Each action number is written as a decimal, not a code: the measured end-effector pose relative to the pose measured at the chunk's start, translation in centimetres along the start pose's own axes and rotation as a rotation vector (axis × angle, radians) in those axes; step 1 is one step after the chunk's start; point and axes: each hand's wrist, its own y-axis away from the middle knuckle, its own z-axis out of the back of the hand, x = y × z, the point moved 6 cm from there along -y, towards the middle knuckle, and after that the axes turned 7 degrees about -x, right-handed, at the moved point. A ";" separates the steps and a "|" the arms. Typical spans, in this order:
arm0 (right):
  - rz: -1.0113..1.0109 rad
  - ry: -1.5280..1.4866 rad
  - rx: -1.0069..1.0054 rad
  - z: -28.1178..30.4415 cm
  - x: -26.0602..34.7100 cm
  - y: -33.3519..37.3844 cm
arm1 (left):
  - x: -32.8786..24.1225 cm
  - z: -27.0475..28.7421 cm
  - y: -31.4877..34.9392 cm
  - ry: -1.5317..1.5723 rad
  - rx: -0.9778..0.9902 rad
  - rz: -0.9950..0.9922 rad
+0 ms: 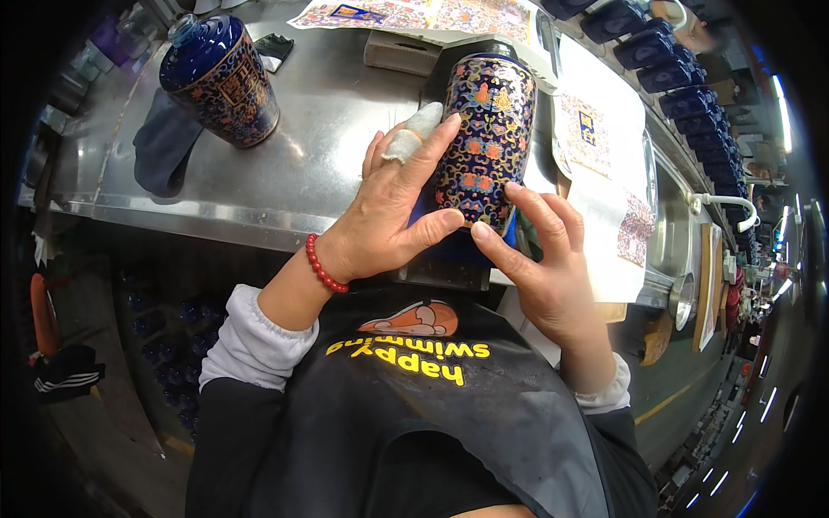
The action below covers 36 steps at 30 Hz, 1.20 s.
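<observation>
A dark blue bottle (486, 142) with a dense floral pattern in gold, orange and pale blue lies on its side on a low support, its neck pointing away from me. My left hand (389, 194) rests along its left side, fingers spread, index fingertip on the pattern and thumb at the near end. A pale cloth cover (413, 134) wraps one finger of that hand. On the right of the bottle, my right hand (548, 250) has its thumb at the near lower edge and its index finger on the side, the two apart. Blue cloth (511, 235) shows beneath the bottle.
A second patterned blue bottle (223, 82) stands at the back left of the metal table (319, 129), beside a dark cloth (164, 147). Printed floral sheets (596, 142) lie to the right and at the back. Several blue bottles (652, 47) line the far right, near a sink (669, 229).
</observation>
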 end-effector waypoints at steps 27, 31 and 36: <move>-0.143 -0.361 -0.267 -0.2 -2.8 1.2 | -0.6 0.2 -0.8 -0.007 -0.042 0.053; 0.065 -0.285 -0.193 0.5 -1.3 0.4 | 0.2 0.1 -0.7 0.032 0.013 0.129; -0.241 -0.699 -0.120 0.2 -4.3 -1.3 | -0.4 0.5 -0.6 -0.054 -0.040 0.075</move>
